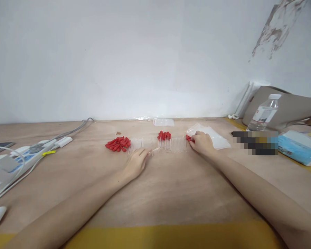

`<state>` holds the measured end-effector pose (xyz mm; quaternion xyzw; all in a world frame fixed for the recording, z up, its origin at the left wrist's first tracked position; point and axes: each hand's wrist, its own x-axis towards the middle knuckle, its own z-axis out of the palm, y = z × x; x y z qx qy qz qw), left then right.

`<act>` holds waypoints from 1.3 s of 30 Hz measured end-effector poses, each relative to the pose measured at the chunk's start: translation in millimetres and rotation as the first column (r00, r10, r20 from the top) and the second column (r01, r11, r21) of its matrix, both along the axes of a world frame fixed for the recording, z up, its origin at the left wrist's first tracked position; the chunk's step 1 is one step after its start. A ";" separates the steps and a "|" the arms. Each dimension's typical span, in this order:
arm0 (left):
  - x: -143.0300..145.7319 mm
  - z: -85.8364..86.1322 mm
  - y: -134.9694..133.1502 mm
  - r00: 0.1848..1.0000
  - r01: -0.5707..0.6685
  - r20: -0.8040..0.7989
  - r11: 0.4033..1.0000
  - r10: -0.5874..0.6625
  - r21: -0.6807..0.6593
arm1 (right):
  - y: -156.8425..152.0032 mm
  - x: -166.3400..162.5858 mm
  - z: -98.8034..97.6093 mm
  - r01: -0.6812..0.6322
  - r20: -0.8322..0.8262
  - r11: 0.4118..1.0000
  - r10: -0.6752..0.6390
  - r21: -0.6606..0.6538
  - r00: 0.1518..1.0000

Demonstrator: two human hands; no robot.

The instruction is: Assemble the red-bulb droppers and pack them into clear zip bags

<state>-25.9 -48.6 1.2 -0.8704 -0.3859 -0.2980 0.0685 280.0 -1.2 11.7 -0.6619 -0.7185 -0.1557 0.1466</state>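
My left hand (137, 162) is closed, with a thin clear dropper tube (155, 149) pinched at its fingertips and pointing right. Left of that hand lies a pile of red rubber bulbs (118, 144). My right hand (202, 142) is closed with its fingertips on a red rubber bulb (188, 138), partly hidden by the fingers. Between the hands, several droppers with red bulbs (164, 135) lie side by side. Rows of bare clear tubes lie on both sides of them, a left row (141, 143) and a right row (178, 144).
Clear plastic bags (216, 138) lie beyond my right hand, and a small bag (163, 122) lies by the wall. On the right stand a water bottle (264, 112) and grey bag (287, 107), near a blue tissue pack (298, 149). A power strip (28, 159) with cables is left.
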 end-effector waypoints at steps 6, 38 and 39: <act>1.1 -5.0 -7.9 0.996 0.057 0.079 0.996 -0.052 -0.067 | -5.5 -3.4 0.1 0.010 -0.379 0.994 0.031 0.106 0.925; -0.8 -13.0 -0.6 0.947 0.315 0.044 0.946 -0.319 0.069 | -57.9 -87.2 -24.7 -0.665 -0.679 0.706 0.614 0.243 0.403; -0.8 -13.2 -0.6 0.942 0.329 0.034 0.941 -0.333 0.083 | -58.3 -86.7 -24.7 -0.665 -0.668 0.705 0.621 0.246 0.410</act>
